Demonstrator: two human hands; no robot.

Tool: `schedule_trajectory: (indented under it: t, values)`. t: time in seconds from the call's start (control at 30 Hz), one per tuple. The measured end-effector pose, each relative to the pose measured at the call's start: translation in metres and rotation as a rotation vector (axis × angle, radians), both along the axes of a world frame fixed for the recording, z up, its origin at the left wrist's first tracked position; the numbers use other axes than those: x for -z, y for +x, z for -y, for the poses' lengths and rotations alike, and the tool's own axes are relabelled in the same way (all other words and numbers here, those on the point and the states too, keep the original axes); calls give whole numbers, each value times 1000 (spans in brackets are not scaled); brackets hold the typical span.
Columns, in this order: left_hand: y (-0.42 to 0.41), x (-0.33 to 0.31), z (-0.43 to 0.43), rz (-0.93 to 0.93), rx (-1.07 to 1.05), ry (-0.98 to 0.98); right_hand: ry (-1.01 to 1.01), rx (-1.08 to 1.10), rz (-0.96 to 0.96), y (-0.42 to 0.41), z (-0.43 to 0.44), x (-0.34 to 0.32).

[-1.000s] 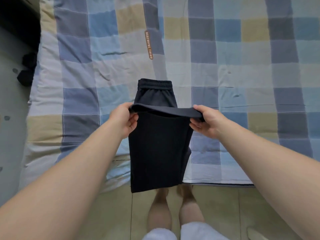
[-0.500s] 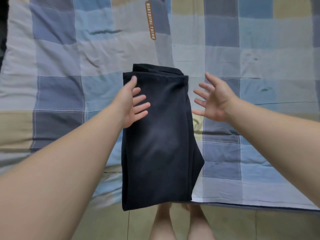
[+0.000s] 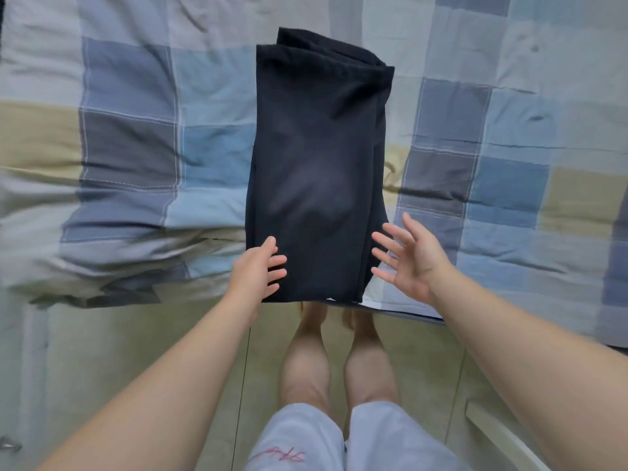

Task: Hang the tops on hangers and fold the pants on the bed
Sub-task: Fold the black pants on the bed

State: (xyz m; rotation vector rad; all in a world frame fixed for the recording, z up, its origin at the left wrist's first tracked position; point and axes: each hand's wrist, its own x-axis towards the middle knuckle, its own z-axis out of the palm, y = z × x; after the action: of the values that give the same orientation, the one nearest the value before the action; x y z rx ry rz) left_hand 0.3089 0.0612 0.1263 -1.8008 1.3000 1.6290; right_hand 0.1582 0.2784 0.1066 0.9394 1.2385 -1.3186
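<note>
My left hand [image 3: 260, 270], fingers straight, touches the near left edge of the pants [image 3: 316, 171]. My right hand [image 3: 411, 263] is spread beside them, holding nothing. Both have released the fold and drawn back. The pants lie doubled on the bed [image 3: 129, 137], likely awaiting another fold.

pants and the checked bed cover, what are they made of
The dark pants look like a soft matte knit, perhaps cotton jersey: no sheen, limp layered folds. The checked bed cover looks like thin woven cotton, matte, with fine creases and white stitch lines. Exact fibre cannot be told.
</note>
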Motion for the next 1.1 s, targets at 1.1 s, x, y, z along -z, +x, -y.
schedule_trajectory:
  t: [1.1]
  values:
    - [38,-8,-24,17,215,13,245,-246,-68,61,-55,-9]
